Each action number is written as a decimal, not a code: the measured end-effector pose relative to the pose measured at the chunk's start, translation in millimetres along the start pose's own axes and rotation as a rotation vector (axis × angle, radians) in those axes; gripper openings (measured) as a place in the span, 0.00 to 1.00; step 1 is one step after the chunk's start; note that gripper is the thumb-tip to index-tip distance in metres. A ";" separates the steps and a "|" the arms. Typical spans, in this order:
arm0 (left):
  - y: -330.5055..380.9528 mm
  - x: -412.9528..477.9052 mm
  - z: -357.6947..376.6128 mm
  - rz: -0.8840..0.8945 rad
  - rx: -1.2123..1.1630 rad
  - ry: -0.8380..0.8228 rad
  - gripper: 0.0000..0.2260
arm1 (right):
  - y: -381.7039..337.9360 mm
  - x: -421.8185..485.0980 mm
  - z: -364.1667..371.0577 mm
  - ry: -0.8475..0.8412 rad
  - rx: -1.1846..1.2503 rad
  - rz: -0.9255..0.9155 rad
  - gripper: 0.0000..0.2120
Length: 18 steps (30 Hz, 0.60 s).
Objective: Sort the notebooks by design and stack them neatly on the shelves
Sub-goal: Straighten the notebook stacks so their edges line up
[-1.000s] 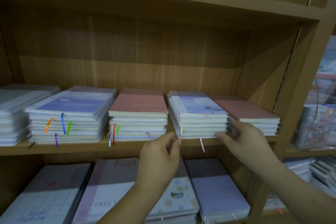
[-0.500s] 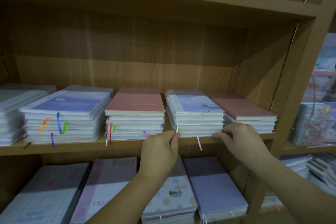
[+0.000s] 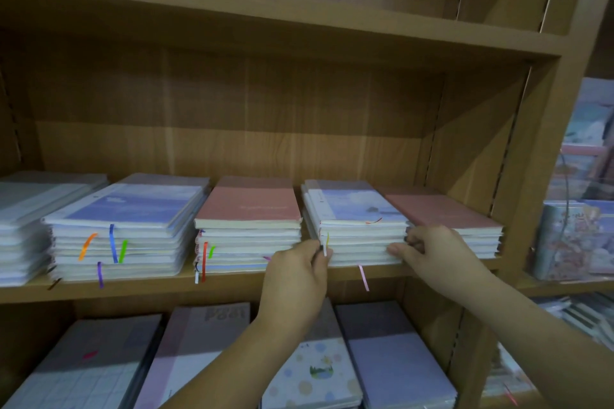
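Wooden middle shelf (image 3: 232,285), dim, from the head camera; blue-covered stack (image 3: 358,236) toward its right end, clasped at both near corners by left hand (image 3: 295,276) and right hand (image 3: 435,252), fingers curled onto the lower books; liable to fan out or spill if pulled unevenly, slick covers sliding; dangling pink ribbon (image 3: 363,277) apt to snag; hemmed by right pink stack (image 3: 445,212), touching, and left pink stack (image 3: 249,209), just beside; lower notebooks (image 3: 392,359) beneath the forearms.
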<state>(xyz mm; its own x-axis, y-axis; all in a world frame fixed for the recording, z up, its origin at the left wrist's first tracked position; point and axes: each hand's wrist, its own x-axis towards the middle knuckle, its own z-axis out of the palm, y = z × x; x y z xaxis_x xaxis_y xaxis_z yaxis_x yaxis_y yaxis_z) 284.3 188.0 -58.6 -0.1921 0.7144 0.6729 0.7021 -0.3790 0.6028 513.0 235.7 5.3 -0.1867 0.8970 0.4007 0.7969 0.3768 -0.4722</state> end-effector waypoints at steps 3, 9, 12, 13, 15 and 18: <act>-1.4 0.5 4.4 -0.041 -0.032 -0.001 0.15 | 5.3 -0.3 4.3 0.036 0.041 0.006 0.19; -0.5 -0.4 1.8 0.014 -0.035 0.003 0.15 | 5.3 0.6 3.5 0.058 0.008 -0.033 0.21; 2.7 1.7 -6.9 0.061 -0.002 0.001 0.13 | 3.3 0.3 -3.6 0.008 -0.020 -0.033 0.18; 4.7 2.8 -10.4 0.085 0.031 0.027 0.12 | 1.5 1.1 -6.7 0.016 -0.053 -0.037 0.20; 8.8 6.5 -14.8 0.112 0.086 0.060 0.12 | -3.5 4.4 -12.4 0.060 -0.114 -0.047 0.25; 9.5 11.3 -11.3 0.088 0.066 0.043 0.14 | -9.7 9.9 -16.5 0.009 -0.097 -0.007 0.21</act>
<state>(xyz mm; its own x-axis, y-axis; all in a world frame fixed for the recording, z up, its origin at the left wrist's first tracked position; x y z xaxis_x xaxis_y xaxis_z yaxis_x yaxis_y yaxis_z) 281.1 185.7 -40.4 -0.1565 0.6537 0.7404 0.7611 -0.3980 0.5122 512.9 237.2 26.8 -0.1879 0.8919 0.4113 0.8477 0.3588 -0.3908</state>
